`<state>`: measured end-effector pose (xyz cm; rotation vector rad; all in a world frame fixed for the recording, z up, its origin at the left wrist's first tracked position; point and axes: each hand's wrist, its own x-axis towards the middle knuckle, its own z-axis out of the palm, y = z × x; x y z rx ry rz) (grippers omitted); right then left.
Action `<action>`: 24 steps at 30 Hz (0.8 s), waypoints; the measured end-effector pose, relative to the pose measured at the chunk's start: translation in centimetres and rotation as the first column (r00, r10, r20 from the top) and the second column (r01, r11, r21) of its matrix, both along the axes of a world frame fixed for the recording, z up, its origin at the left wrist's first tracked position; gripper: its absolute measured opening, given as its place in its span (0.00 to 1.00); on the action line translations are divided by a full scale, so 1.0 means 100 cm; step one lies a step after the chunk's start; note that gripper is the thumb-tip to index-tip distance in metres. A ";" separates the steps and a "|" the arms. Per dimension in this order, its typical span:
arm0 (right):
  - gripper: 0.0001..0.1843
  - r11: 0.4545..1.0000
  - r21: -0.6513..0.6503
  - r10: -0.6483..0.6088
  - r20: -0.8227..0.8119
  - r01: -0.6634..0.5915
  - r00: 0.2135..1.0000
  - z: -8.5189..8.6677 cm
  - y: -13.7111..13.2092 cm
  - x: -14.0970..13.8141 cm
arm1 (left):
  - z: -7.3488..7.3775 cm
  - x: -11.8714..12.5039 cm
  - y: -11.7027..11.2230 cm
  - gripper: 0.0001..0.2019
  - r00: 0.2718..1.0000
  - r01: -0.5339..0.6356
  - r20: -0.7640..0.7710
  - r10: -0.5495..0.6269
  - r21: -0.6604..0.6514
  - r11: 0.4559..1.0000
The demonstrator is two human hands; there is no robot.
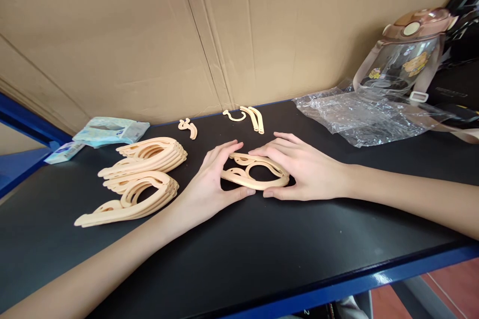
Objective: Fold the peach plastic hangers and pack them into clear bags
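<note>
A small stack of peach plastic curved pieces [254, 173] lies on the black table top [262, 249] at the middle. My left hand [213, 184] grips its left end with thumb below and fingers over the top. My right hand [299, 169] grips its right end the same way. Two larger stacks of the same peach pieces [140, 179] lie to the left of my left hand, apart from it. A few loose small peach parts [251, 117] and another small part [188, 127] lie farther back near the wall.
A cardboard wall [187, 35] closes the back. Crumpled clear plastic film [359, 114] and a clear bottle with a pink lid [407, 55] sit at the back right. Light blue tissue packets [108, 130] lie at the back left. The blue table edge [374, 279] runs in front.
</note>
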<state>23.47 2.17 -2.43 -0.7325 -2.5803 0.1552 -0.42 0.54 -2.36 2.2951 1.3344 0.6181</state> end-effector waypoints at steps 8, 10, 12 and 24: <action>0.32 0.995 -0.070 0.075 0.039 -0.072 0.996 -0.001 0.001 0.002 | 0.006 0.004 -0.005 0.31 0.996 0.084 -0.042 -0.084 -0.009 0.996; 0.31 0.996 -0.068 0.064 0.013 -0.063 0.998 -0.001 0.002 0.002 | 0.006 0.004 -0.006 0.28 0.992 0.109 -0.067 -0.108 0.016 0.994; 0.29 0.996 -0.065 0.053 -0.003 -0.053 0.999 -0.001 0.002 0.003 | 0.005 0.004 -0.006 0.26 0.986 0.137 -0.102 -0.132 0.039 0.990; 0.28 0.989 -0.094 0.116 0.037 -0.113 0.993 0.000 0.004 0.002 | 0.005 0.005 -0.012 0.27 0.963 0.221 -0.219 -0.157 0.312 0.924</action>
